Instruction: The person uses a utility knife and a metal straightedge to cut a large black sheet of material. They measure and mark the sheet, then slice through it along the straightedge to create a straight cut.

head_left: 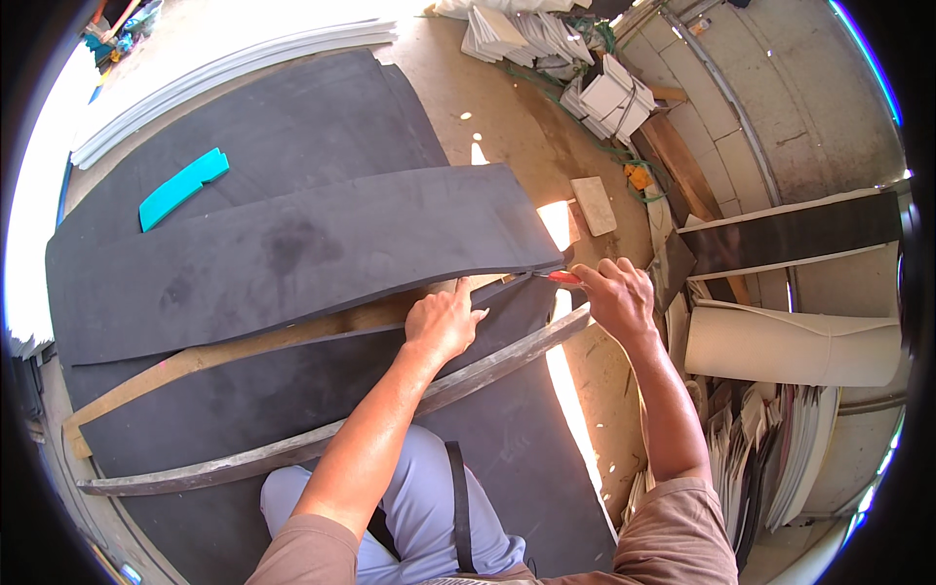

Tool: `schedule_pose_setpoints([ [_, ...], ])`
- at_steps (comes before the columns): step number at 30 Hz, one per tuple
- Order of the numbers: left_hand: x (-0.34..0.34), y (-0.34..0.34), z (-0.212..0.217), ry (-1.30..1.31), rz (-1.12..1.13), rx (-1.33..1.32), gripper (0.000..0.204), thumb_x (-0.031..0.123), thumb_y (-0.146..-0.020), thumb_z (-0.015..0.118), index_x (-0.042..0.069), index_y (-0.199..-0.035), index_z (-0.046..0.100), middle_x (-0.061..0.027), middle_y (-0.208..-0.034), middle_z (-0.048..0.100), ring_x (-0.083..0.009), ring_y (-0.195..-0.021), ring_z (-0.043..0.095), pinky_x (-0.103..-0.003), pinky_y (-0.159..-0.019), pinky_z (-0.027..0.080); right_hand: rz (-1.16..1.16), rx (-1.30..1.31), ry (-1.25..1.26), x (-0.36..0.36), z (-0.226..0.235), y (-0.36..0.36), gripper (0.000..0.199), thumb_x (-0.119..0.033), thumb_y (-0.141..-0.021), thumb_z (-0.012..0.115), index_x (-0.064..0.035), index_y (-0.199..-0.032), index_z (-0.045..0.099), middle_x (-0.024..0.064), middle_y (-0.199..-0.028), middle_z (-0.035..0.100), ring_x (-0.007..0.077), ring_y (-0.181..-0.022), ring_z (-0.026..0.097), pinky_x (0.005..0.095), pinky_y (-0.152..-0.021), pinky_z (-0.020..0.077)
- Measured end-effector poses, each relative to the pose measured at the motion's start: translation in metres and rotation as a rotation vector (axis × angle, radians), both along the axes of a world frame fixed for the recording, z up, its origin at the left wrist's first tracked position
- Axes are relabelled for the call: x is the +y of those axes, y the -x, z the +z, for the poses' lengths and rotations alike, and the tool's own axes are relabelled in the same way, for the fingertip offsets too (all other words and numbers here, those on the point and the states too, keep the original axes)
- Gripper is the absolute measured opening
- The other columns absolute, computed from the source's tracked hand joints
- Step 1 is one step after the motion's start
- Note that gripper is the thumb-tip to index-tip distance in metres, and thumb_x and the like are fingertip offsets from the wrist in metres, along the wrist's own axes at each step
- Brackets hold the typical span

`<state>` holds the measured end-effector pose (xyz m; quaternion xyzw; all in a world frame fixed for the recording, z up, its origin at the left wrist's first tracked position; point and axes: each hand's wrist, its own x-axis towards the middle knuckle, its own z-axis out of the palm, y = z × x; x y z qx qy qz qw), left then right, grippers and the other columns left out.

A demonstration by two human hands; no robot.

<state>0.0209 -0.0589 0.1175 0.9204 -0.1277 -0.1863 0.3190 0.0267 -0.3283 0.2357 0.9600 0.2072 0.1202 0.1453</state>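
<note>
My right hand (620,294) is closed round the red handle of a knife (564,278). Its thin blade meets the right end of a dark grey foam sheet (390,219), where a strip lifts away from the material below. My left hand (442,320) rests near the sheet's front edge, index finger pointing forward and thumb out, with nothing seen in it. Under that hand runs a thin tan strip (253,343), partly covered by the sheet. Nearer me lies another dark foam piece (244,395), and a long worn grey bar (458,382) crosses in front of it.
A turquoise foam offcut (183,188) lies on the large dark sheet (322,117) behind. White sheets (244,63) are stacked at the far left. On the right are a pale block (594,206), a cream roll (792,343), upright sheets and a tied white bundle (612,97).
</note>
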Motion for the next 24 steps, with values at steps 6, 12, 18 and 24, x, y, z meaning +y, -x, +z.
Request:
schedule_pose_setpoints([
  [6,0.001,-0.001,-0.003,0.001,0.014,-0.001,0.072,0.048,-0.100,0.067,-0.001,-0.151,0.052,-0.0202,-0.086,0.077,-0.0357,-0.083,0.077,-0.049,-0.079,0.061,0.004,0.025,-0.013,0.009,-0.006,0.000,0.027,-0.005,-0.081,0.069,-0.0254,-0.098,0.075,-0.0024,-0.079,0.060,0.0222,-0.080,0.061,0.0383,-0.066,0.0491],
  [12,0.001,-0.001,0.001,-0.011,0.002,0.010,0.074,0.048,-0.100,0.068,-0.001,-0.152,0.050,-0.0202,-0.084,0.076,-0.0358,-0.083,0.077,-0.048,-0.079,0.061,0.012,0.005,0.012,0.002,-0.009,-0.007,0.023,-0.006,-0.083,0.070,-0.0251,-0.095,0.075,-0.0021,-0.076,0.059,0.0226,-0.079,0.062,0.0383,-0.065,0.0496],
  [18,0.000,-0.002,-0.004,-0.011,0.007,-0.002,0.077,0.048,-0.099,0.068,-0.001,-0.154,0.048,-0.0200,-0.082,0.076,-0.0365,-0.081,0.076,-0.048,-0.078,0.062,0.003,-0.024,0.061,-0.016,0.005,-0.007,0.017,-0.025,-0.085,0.082,-0.0266,-0.103,0.079,-0.0047,-0.075,0.058,0.0182,-0.073,0.059,0.0359,-0.065,0.0495],
  [24,0.001,-0.003,-0.002,-0.013,0.007,0.011,0.080,0.049,-0.098,0.069,-0.001,-0.156,0.045,-0.0208,-0.083,0.076,-0.0371,-0.082,0.076,-0.049,-0.077,0.062,0.023,-0.021,-0.023,-0.005,-0.003,-0.008,0.017,-0.010,-0.083,0.073,-0.0250,-0.092,0.074,-0.0020,-0.072,0.058,0.0214,-0.073,0.059,0.0376,-0.065,0.0490],
])
